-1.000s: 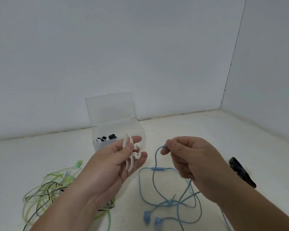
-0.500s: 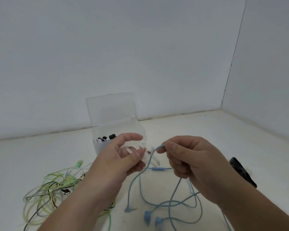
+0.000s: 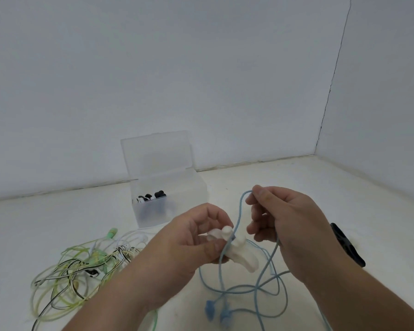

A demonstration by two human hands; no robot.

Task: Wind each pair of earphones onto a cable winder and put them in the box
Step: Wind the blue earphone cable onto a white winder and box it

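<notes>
My left hand [image 3: 191, 244] grips a white cable winder [image 3: 239, 252] at its left end. The blue earphones' cable [image 3: 256, 283] runs across the winder's middle notch. My right hand [image 3: 282, 225] pinches a loop of that blue cable a little above and right of the winder. The blue earbuds [image 3: 216, 311] lie on the floor below my hands. The clear plastic box [image 3: 177, 192] stands behind, lid up, with a wound black-and-white pair inside at its left.
A tangle of green, yellow, white and black earphone cables [image 3: 81, 266] lies on the floor at the left. A black winder [image 3: 347, 244] rests on the floor to the right of my right wrist. Walls meet in a corner at the back right.
My left hand turned over and brought the white winder to the right against the blue cable. My right hand lifted the cable loop, so the cable now sits in the winder's notch.
</notes>
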